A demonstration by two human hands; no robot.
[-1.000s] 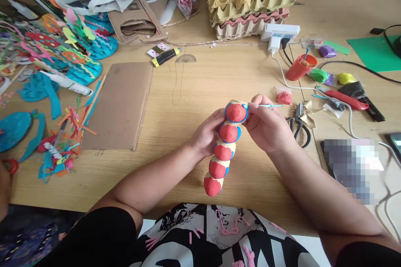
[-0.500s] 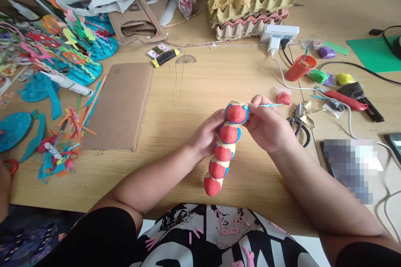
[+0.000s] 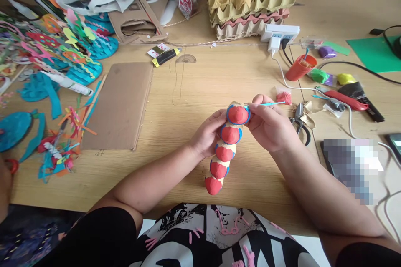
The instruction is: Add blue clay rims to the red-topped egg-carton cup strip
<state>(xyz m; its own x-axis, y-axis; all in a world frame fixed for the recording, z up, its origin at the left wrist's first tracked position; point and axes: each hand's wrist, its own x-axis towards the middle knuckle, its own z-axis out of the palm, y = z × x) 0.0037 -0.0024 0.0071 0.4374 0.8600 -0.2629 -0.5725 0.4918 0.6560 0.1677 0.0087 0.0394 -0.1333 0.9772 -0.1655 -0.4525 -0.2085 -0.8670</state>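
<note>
Red-domed strip (image 3: pixel 230 136) shifted slightly rightward.
Left hand (image 3: pixel 205 137), curled, grips its edge; right hand (image 3: pixel 270 128), nearly closed, pinches a blue stick (image 3: pixel 276 103).

Table (image 3: pixel 194 85): wood-grained
Left side: brown cardboard (image 3: pixel 119 106) — flat
Far side: stacked egg trays (image 3: pixel 249 10), white power strip (image 3: pixel 286 31)
Right side: 1 red cup (image 3: pixel 297 69) — black-handled scissors (image 3: pixel 298 117) nearer

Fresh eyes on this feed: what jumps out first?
Probably the row of five red bumps, partly edged in blue, held mid-picture in the left hand; the right hand has a thin blue tool at its upper end. Next come bright cut-outs at upper left and stacked egg trays at the back.
</note>
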